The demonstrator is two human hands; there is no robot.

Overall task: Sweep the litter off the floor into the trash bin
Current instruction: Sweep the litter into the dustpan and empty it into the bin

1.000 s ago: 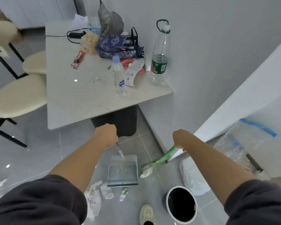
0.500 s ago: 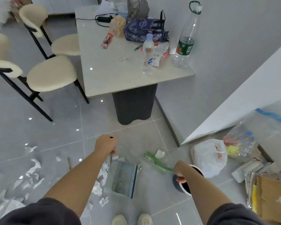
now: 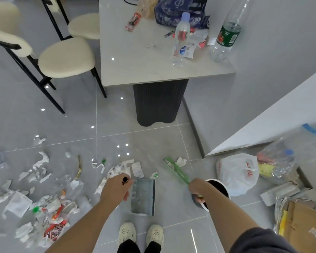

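- The glossy grey tiled floor [image 3: 144,139] is stretching out below a pale stone-topped bench [image 3: 135,66], and torn white paper and red wrapper litter [image 3: 49,209] is lying scattered, mostly to the left.
- The left hand [image 3: 115,190] is clenching the handle of the grey comb-edged dustpan [image 3: 144,197], holding it low beside the nearest scraps, seemingly ready to catch them.
- The right hand [image 3: 198,189] is grasping the translucent green brush [image 3: 175,169], its head reaching toward a crumpled scrap, probably to drag it back.
- The round white trash bin [image 3: 224,186] is standing just under the right wrist, handy for tipping.
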